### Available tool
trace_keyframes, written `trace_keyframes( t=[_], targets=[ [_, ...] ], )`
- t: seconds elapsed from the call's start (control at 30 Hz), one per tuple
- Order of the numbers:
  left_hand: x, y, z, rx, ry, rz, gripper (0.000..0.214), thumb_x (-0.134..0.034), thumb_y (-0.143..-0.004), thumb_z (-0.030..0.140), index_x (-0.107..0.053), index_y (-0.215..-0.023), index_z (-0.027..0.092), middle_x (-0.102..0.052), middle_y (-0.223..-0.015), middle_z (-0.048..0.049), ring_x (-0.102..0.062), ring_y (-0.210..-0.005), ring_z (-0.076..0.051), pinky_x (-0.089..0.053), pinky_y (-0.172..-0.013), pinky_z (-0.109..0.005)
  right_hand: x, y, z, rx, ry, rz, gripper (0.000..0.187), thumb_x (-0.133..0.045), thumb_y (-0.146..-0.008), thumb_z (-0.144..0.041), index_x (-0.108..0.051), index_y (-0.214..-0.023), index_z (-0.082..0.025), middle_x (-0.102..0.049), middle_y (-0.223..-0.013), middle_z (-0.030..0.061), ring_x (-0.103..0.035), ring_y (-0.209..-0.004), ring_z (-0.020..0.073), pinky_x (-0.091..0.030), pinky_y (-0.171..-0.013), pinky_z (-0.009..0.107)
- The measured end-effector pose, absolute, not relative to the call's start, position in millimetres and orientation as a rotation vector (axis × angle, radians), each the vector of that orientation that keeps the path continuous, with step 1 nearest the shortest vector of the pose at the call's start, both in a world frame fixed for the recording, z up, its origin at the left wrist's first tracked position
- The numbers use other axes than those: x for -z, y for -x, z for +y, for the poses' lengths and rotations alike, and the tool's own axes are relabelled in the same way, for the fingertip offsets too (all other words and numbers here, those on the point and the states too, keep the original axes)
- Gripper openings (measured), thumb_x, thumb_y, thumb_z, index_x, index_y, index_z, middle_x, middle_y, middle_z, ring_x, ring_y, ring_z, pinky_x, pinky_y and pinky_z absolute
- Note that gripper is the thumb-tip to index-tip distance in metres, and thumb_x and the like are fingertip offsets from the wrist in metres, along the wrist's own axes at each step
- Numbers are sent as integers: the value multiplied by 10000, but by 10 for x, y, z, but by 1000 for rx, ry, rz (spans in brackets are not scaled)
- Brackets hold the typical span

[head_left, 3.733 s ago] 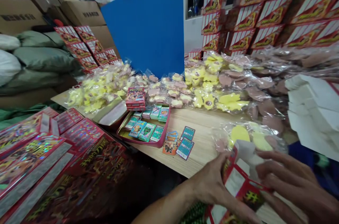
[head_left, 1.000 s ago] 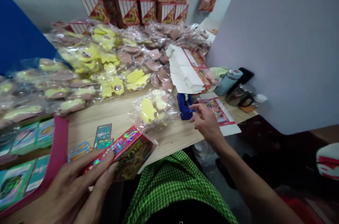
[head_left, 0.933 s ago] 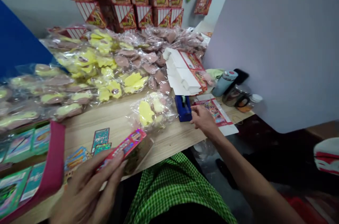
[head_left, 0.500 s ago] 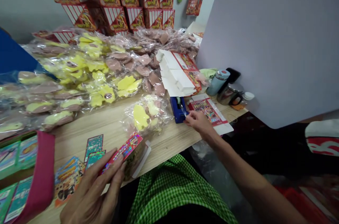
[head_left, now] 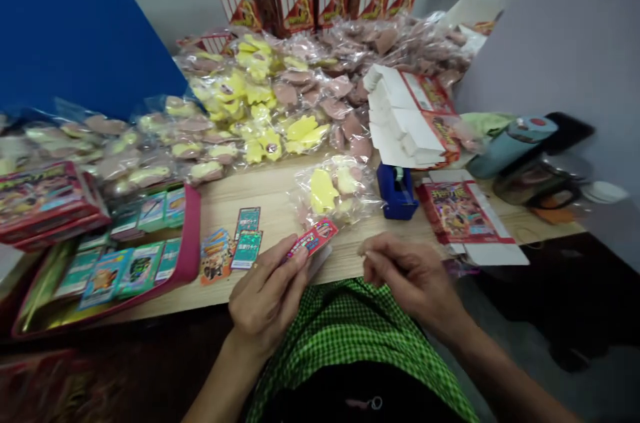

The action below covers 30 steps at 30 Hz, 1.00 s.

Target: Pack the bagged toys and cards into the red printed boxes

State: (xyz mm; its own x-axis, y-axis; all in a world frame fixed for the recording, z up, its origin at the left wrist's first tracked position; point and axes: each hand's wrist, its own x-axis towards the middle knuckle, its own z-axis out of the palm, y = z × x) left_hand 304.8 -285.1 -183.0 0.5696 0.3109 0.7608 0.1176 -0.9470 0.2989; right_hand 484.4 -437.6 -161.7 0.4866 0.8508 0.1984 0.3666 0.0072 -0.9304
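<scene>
My left hand is closed around a narrow, shiny red printed box, held tilted over the table's front edge; a white flap shows beneath it. My right hand is pinched, to the right of the box and apart from it. A small piece of clear tape seems to be at its fingertips, barely visible. Beyond that hand stands a blue tape dispenser. A clear bag of yellow and pink pieces lies just behind the red box.
Trading cards lie left of my hands, beside a pink-rimmed box of cards. Bagged yellow and pink pieces pile up behind. Flattened cartons, a blue bottle and a metal mug stand or lie right.
My right hand has left the tape dispenser and come back toward the red box, still pinched. The left hand keeps hold of the box. The view has turned left.
</scene>
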Motion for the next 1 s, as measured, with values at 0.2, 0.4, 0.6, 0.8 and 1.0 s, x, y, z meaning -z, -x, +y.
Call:
trace_keyframes(
  t=[0.2,0.4,0.6,0.8,1.0],
  targets=[
    [1814,-3013,-2835,-1311,-2577,340,283,-712,-875,66,-700,-1130,188,-770,-1186,-99,-771,-999,-197,-633,-866,-276,1506,-4530,-3989,-973,1227,-959,587,-550,-973,-242,-437,-1546,-185,-642,-634,-38,-557,-494,114,-478,-490,247],
    [1816,-3050,-2876,-1409,-2511,476,505,-760,-867,120,-571,-1330,195,-792,-1104,-80,-784,-926,-197,-645,-815,-280,1563,-4481,-3824,-1047,1226,-909,709,-590,-953,-291,-338,-1592,-117,-636,-612,-37,-550,-479,111,-475,-481,246],
    [1804,-3049,-2814,-1346,-2534,291,409,-725,-866,62,-641,-1248,182,-776,-1143,-86,-765,-1003,-195,-638,-873,-296,1596,-4455,-3772,-1067,1257,-833,807,-606,-929,-291,-233,-1622,-115,-629,-586,-49,-548,-444,118,-464,-453,244],
    [1770,-3043,-2786,-1267,-2563,284,284,-700,-883,53,-704,-1142,168,-754,-1134,-105,-747,-999,-178,-623,-879,-271,1563,-4425,-3791,-1108,1161,-739,946,-625,-926,-288,-25,-1632,-101,-620,-608,-55,-562,-505,128,-481,-503,250],
    [1711,-3047,-2780,-1161,-2514,297,339,-675,-895,51,-659,-1215,162,-755,-1090,-75,-720,-1028,-171,-601,-921,-275,1602,-4407,-3795,-1090,1155,-701,956,-635,-897,-272,-36,-1624,-112,-629,-644,-50,-557,-528,126,-477,-534,260]
  ],
)
